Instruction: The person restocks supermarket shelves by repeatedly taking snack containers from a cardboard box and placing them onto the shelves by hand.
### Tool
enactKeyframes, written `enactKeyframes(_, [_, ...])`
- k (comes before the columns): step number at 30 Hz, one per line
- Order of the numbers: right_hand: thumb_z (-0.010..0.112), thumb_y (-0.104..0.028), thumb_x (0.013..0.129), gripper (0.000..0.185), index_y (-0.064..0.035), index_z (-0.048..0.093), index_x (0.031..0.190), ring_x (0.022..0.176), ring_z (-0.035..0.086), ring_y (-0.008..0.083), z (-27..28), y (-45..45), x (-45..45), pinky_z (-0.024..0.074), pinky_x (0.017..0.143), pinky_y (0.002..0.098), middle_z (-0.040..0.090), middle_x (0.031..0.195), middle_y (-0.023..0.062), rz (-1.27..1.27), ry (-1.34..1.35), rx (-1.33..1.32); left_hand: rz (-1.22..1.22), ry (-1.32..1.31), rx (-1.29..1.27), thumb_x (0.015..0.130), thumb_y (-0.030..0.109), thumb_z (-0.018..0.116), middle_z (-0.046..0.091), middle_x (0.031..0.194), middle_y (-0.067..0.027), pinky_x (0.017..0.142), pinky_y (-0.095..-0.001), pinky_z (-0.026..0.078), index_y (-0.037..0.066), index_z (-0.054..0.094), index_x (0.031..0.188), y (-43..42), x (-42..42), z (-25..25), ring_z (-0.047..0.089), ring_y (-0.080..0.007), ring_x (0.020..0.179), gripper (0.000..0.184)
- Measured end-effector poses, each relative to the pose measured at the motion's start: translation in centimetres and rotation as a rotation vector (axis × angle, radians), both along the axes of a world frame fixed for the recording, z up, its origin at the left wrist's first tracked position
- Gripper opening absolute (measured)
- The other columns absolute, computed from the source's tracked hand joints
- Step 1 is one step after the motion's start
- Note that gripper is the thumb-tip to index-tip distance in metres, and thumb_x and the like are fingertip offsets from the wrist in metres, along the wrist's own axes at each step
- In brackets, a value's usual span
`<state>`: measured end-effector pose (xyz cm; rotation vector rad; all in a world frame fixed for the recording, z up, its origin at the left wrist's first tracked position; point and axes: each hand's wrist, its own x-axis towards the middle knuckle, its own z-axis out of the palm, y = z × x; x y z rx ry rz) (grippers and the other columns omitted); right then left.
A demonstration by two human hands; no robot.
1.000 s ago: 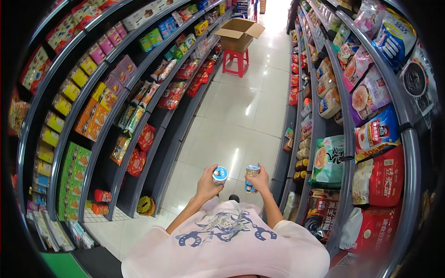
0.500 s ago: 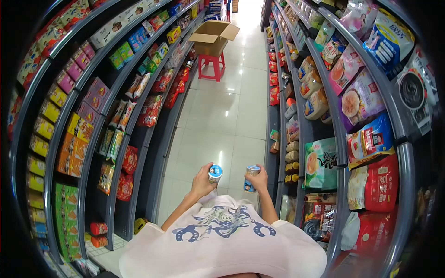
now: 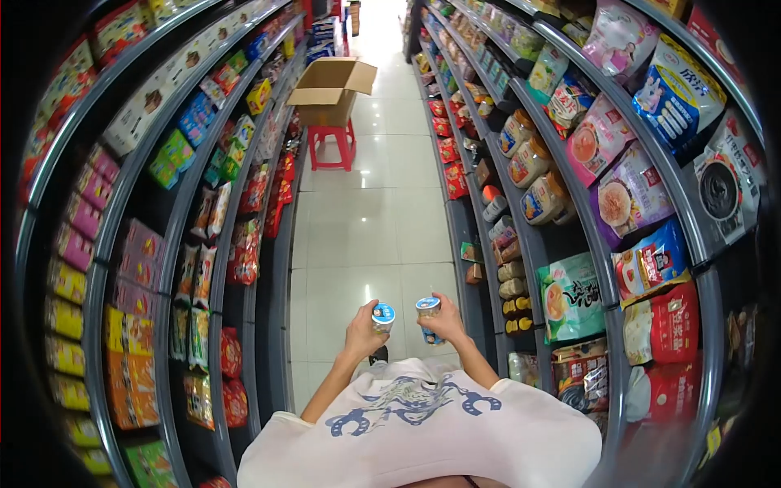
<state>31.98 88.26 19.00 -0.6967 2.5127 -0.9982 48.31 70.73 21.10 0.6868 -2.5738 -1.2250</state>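
Note:
My left hand [image 3: 360, 329] is closed around a small clear jar [image 3: 383, 314] with a blue and white lid. In my right hand [image 3: 447, 320] is a similar small jar [image 3: 428, 303], also with a blue and white lid and a blue label partly covered by my fingers. Both jars are held upright in front of my body, apart from each other, above the tiled floor. What is inside them is too small to make out.
Ahead on the left, an open cardboard box [image 3: 324, 91] sits on a red plastic stool [image 3: 332, 146]. Shelves of packaged snacks line the left side; bagged goods, including a green bag [image 3: 571, 298], fill the right shelves. A tiled aisle floor [image 3: 370, 232] runs between them.
The view has shifted, so the box and stool appear farther left and lower. The two jars are now closer together, still in my hands.

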Motion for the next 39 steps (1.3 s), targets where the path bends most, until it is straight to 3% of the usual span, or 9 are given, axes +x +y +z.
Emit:
enactKeyframes(14, [0.082,-0.028,0.057,0.081,0.0011,0.049,0.124,0.109,0.056,0.0341,-0.2,-4.5,-5.3,0.0458,0.094,0.0399,0.056,0.117,0.0216,-0.168,-0.010,0.027,-0.216,-0.024,0.091,0.057,0.012,0.078,0.054,0.123,-0.0143,0.092,-0.0395,0.048,0.007,0.042,0.130,-7.4,-11.1,-0.9,0.055,-0.0325,0.112,0.082])
enactKeyframes(17, [0.082,-0.030,0.056,0.083,0.0024,0.049,0.125,0.111,0.055,0.0345,-2.1,-7.5,-9.2,0.0453,0.095,0.0400,0.055,0.118,0.0222,-0.143,-0.035,0.018,-0.140,-0.091,0.151,0.056,0.011,0.079,0.055,0.122,-0.0165,0.092,-0.0397,0.048,0.005,0.042,0.130,-9.4,-13.3,-1.2,0.056,-0.0337,0.112,0.083])
enactKeyframes(24, [0.081,-0.032,0.056,0.083,0.0036,0.048,0.123,0.109,0.054,0.0355,0.0,-18.5,-19.6,0.0454,0.094,0.0406,0.054,0.116,0.0219,0.083,-0.009,-0.104,0.054,-0.143,0.190,0.055,0.009,0.079,0.057,0.119,-0.0170,0.092,-0.0393,0.048,0.004,0.043,0.130,-15.7,-18.5,1.0,0.057,-0.0346,0.110,0.084])
enactKeyframes(25, [0.081,-0.031,0.056,0.082,0.0035,0.048,0.123,0.109,0.054,0.0355,0.3,-20.1,-21.2,0.0456,0.094,0.0407,0.054,0.115,0.0218,0.132,-0.003,-0.125,0.088,-0.098,0.144,0.055,0.010,0.082,0.060,0.117,-0.0168,0.092,-0.0369,0.048,0.005,0.044,0.131,-16.8,-19.2,0.9,0.060,-0.0310,0.107,0.085])
enactKeyframes(30, [0.081,-0.029,0.056,0.079,0.0030,0.049,0.122,0.109,0.053,0.0356,1.4,-26.7,-25.5,0.0463,0.092,0.0409,0.054,0.113,0.0212,0.362,-0.004,-0.200,0.262,-0.063,0.020,0.054,0.009,0.081,0.059,0.117,-0.0176,0.093,-0.0367,0.047,0.004,0.045,0.131,-20.2,-21.8,1.6,0.059,-0.0298,0.110,0.085])
enactKeyframes(36, [0.081,-0.028,0.057,0.081,0.0015,0.047,0.124,0.110,0.053,0.0352,0.6,-29.2,-27.5,0.0458,0.094,0.0401,0.054,0.113,0.0203,0.385,-0.075,-0.178,0.315,-0.041,0.096,0.054,0.008,0.082,0.059,0.118,-0.0179,0.093,-0.0363,0.048,0.003,0.045,0.132,-23.7,-24.9,0.1,0.059,-0.0285,0.108,0.087])
enactKeyframes(39, [0.081,-0.031,0.055,0.079,0.0000,0.051,0.121,0.107,0.055,0.0344,-1.2,-29.2,-28.5,0.0453,0.093,0.0393,0.055,0.114,0.0195,0.348,-0.108,-0.135,0.309,-0.043,0.196,0.054,0.012,0.083,0.057,0.120,-0.0187,0.095,-0.0393,0.046,0.002,0.047,0.130,-25.5,-27.0,-0.5,0.057,-0.0324,0.112,0.085])
